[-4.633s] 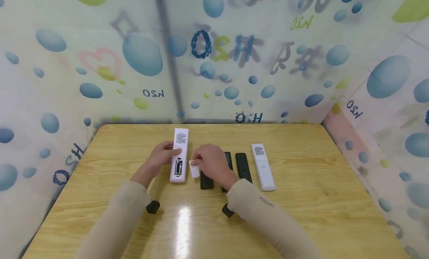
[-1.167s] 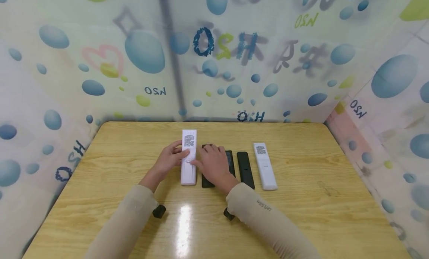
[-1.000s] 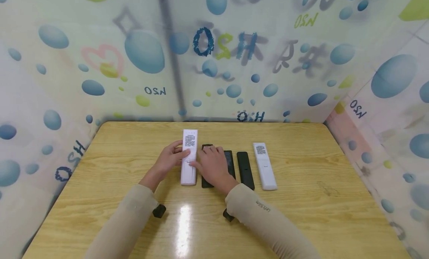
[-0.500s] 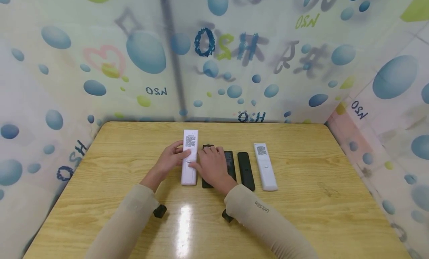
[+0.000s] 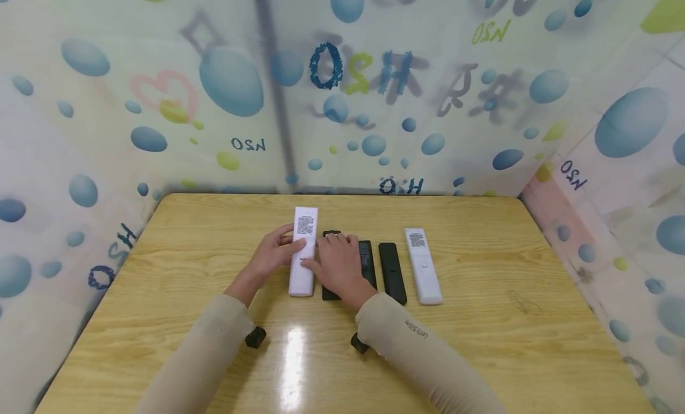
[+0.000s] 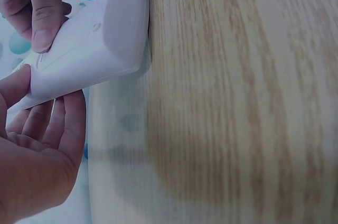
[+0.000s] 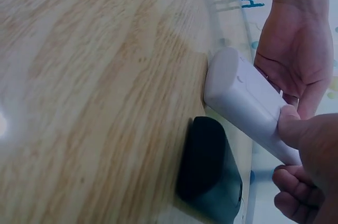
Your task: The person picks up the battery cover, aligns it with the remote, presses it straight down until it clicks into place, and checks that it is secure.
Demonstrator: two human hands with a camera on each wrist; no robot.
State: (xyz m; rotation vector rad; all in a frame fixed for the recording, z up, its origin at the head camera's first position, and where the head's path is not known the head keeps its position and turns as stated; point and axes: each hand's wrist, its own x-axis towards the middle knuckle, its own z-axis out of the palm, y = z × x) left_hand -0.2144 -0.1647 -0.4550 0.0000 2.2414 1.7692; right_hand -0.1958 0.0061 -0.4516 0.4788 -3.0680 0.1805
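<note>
A white remote control (image 5: 302, 281) is held back side up, printed label at its far end, battery cover in place. My left hand (image 5: 270, 252) grips its left edge, thumb on the back and fingers beneath, as the left wrist view shows for the remote (image 6: 113, 36) and left hand (image 6: 39, 166). The right hand (image 5: 342, 268) presses its thumb on the cover near the latch. In the right wrist view this right hand (image 7: 322, 152) has its other fingers curled by the remote's side. The batteries are hidden under the cover.
Right of the held remote lie a black remote (image 5: 330, 292) partly under the right hand, a second black remote (image 5: 367, 260), a third black remote (image 5: 393, 274) and another white remote (image 5: 425, 274). A patterned wall (image 5: 342, 158) stands behind the wooden table (image 5: 492, 342).
Earlier the right hand pinched the loose battery cover beside the remote's exposed batteries. Now the cover sits on the remote under the right thumb. The remote has shifted slightly right.
</note>
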